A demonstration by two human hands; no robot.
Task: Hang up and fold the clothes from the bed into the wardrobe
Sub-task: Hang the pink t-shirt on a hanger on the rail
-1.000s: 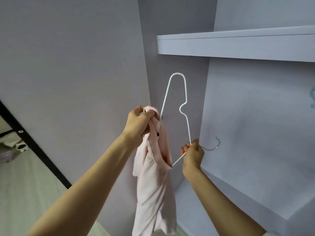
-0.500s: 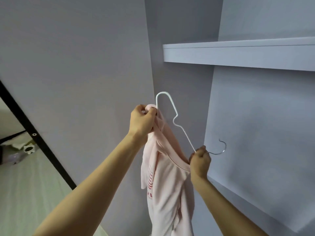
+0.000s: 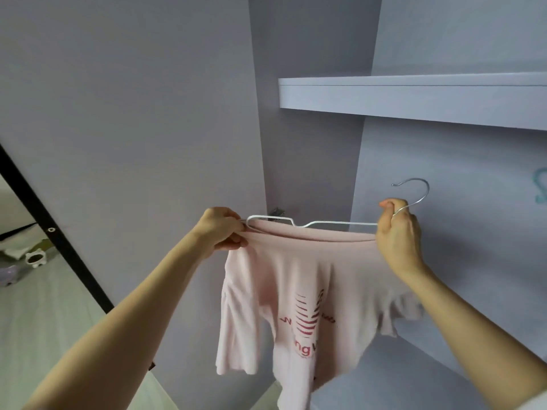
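A pale pink T-shirt (image 3: 284,294) with red print hangs in front of me inside the wardrobe, its neckline stretched level. A white wire hanger (image 3: 322,223) lies sideways along the neckline, and its metal hook (image 3: 414,190) sticks up at the right. My left hand (image 3: 222,232) pinches the shirt's collar at the hanger's left end. My right hand (image 3: 398,232) grips the hanger at the base of the hook, together with the collar's right end.
A white wardrobe shelf (image 3: 414,99) runs across above the hands. The wardrobe's side wall (image 3: 133,128) stands at the left and its back panel (image 3: 458,232) at the right. A black frame bar (image 3: 59,241) slants at far left, with the floor (image 3: 35,321) beyond.
The hanger swung from upright down to level along the neckline. My right hand moved up and to the right, and the shirt spread out wide between both hands.
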